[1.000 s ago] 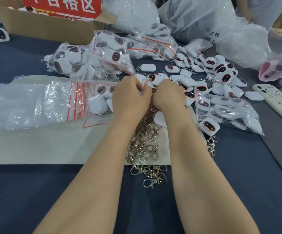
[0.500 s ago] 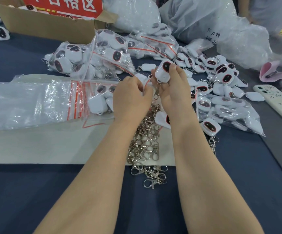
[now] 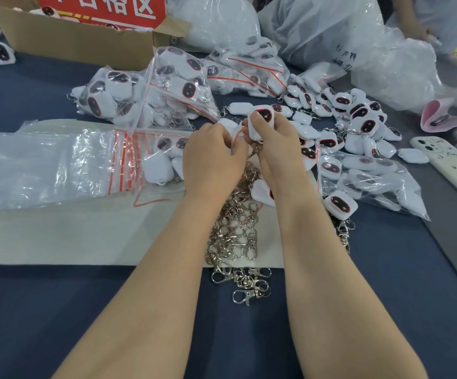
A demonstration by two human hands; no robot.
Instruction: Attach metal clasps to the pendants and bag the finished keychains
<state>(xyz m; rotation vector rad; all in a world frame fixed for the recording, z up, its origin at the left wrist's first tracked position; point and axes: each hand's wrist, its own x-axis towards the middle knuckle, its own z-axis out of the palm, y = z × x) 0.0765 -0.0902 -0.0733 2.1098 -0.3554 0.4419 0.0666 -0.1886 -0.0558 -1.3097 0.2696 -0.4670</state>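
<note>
Our right hand point(image 3: 279, 157) curls its fingers point(image 3: 255, 118) round a pendant point(image 3: 266, 115) above the clasp pile point(image 3: 235, 228), its clasp point(image 3: 253, 154) dangling below, while our left hand point(image 3: 213, 160) pinches what looks like a bag point(image 3: 235, 134) edge (mostly hidden). If the clasp is only half hooked, it may drop into the pile or snag the bag mouth.

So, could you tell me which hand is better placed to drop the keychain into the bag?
Right, probably: the right hand grips the keychain beside the bag that the left hand pinches.
</note>
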